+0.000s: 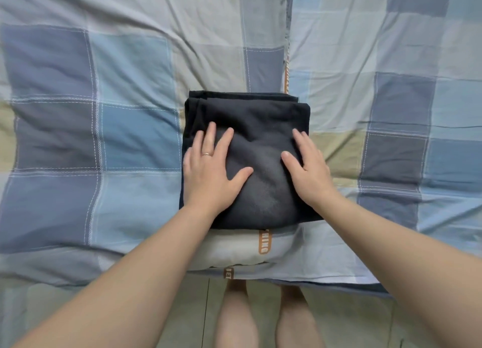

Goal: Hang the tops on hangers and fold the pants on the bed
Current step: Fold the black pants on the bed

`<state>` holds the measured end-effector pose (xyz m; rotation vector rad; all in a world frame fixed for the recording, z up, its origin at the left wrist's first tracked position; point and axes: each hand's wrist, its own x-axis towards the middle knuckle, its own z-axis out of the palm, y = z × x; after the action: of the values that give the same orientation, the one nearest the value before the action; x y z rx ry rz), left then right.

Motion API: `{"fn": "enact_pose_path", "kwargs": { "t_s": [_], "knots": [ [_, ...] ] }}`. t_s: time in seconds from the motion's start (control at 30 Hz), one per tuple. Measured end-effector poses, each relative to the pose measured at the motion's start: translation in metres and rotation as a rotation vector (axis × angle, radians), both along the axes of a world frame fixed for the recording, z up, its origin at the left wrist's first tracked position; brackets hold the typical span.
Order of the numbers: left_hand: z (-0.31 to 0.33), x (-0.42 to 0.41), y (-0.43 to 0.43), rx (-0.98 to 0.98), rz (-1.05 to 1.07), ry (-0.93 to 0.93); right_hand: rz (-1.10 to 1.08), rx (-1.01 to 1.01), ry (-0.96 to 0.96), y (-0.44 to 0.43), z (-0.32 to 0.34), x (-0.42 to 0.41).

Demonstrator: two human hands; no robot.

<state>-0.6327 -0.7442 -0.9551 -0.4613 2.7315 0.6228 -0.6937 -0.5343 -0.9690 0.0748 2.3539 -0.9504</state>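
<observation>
Dark navy pants lie folded into a thick square on the bed, near its front edge. My left hand rests flat on the left half of the fold, fingers spread, a ring on one finger. On the right half my right hand presses down with straight fingers. Neither hand grips the cloth. No tops or hangers are in view.
The bed is covered by a rumpled quilt in blue, grey and beige checks, with a seam running up the middle. Its front edge hangs over a tiled floor, where my bare legs stand.
</observation>
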Motion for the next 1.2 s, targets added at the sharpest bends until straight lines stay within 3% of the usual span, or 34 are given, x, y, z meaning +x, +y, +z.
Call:
{"fn": "enact_pose_path", "kwargs": {
  "t_s": [0.1, 0.17, 0.23, 0.3, 0.47, 0.63, 0.73, 0.83, 0.93, 1.03, 1.2],
  "knots": [
    [0.009, 0.005, -0.006, -0.046, 0.320, -0.020, -0.335, -0.137, -0.129, 0.018, 0.012, 0.003],
    [0.010, 0.006, -0.015, 0.165, 0.630, -0.137, -0.567, -0.228, -0.367, 0.033, 0.014, 0.006],
    [0.009, 0.007, -0.022, 0.302, 0.753, -0.254, -0.630, -0.283, -0.611, 0.044, 0.012, 0.012],
    [0.008, 0.010, -0.025, 0.328, 0.750, -0.304, -0.566, -0.294, -0.735, 0.048, 0.009, 0.020],
    [0.011, 0.016, -0.029, 0.367, 0.692, -0.337, -0.568, -0.300, -0.773, 0.043, 0.010, 0.026],
    [0.024, 0.017, -0.027, 0.614, 0.704, -0.397, -0.557, -0.323, -0.828, 0.050, 0.026, 0.024],
    [0.040, 0.023, -0.027, 0.715, 0.705, -0.579, -0.502, -0.299, -0.910, 0.059, 0.047, 0.026],
    [0.064, 0.040, -0.028, 0.720, 0.670, -0.843, -0.521, -0.428, -0.999, 0.068, 0.071, 0.036],
    [0.089, 0.058, -0.026, 0.727, 0.620, -0.974, -0.579, -0.411, -1.059, 0.074, 0.099, 0.057],
    [0.119, 0.075, -0.021, 0.700, 0.551, -1.022, -0.667, -0.368, -1.048, 0.078, 0.130, 0.092],
    [0.191, 0.088, -0.018, 0.719, 0.390, -0.940, -0.830, -0.390, -0.960, 0.080, 0.207, 0.149]
  ]
}}
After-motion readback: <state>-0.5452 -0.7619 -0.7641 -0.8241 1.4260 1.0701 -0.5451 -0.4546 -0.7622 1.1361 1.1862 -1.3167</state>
